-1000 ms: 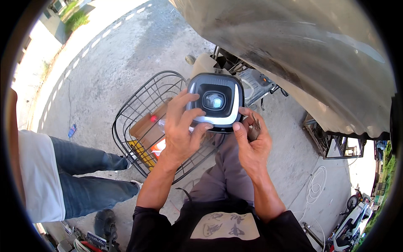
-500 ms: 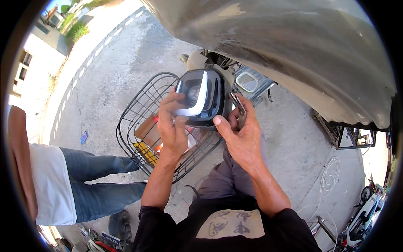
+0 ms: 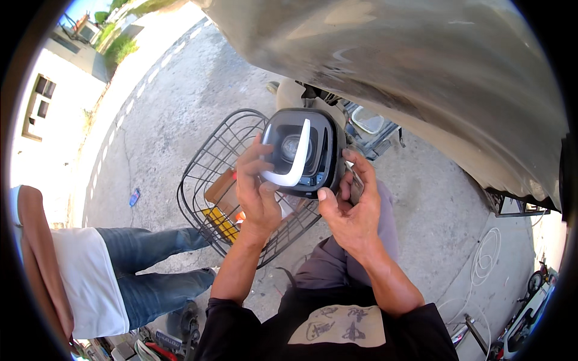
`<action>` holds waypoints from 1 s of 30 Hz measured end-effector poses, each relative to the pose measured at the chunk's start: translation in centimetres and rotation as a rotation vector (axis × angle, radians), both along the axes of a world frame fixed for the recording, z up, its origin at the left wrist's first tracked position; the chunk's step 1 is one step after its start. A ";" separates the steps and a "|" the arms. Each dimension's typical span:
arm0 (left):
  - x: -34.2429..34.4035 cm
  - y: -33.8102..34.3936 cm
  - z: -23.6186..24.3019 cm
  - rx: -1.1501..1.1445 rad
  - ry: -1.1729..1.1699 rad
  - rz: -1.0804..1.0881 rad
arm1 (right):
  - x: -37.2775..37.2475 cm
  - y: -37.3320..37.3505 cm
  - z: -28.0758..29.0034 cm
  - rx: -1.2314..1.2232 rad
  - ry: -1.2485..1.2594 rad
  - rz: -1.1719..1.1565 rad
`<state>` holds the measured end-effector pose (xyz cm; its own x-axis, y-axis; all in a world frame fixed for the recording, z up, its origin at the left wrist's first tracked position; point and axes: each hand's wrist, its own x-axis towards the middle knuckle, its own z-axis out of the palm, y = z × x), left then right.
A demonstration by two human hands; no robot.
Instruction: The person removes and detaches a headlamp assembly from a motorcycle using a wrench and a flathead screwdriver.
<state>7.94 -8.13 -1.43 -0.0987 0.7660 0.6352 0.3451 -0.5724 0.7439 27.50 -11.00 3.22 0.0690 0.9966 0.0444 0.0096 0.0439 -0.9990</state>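
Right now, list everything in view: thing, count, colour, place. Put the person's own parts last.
headlamp unit: one, black housing with a white curved strip and a clear lens, held up at centre.
wire basket: one, black, left of centre, behind the hands.
boxes in the basket: brown and yellow, number unclear, on its floor.
mirror: one, pale glass, right of the headlamp.
concrete ground: grey, all around.
blue scrap: one, on the ground at left.
white hose: one coil, lower right.
bystander: one, white top and blue jeans, lower left.
left hand: grips the headlamp's left side.
right hand: grips its lower right edge.
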 end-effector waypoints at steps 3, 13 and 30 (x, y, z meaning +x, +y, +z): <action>0.0 0.0 0.0 0.006 0.024 0.009 | 0.0 -0.1 0.2 -0.046 0.060 -0.016; 0.5 -0.2 0.2 0.000 0.026 0.037 | 0.5 -0.2 -1.4 0.162 -0.079 -0.014; -0.1 -0.1 0.2 0.035 0.089 -0.022 | 1.4 0.4 -3.6 0.218 -0.031 -0.002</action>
<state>7.89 -8.20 -1.21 -0.0238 0.7445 0.6672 0.3957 -0.6058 0.6902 28.88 -10.59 -0.38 0.0663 0.9630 0.2611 0.0406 0.2589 -0.9651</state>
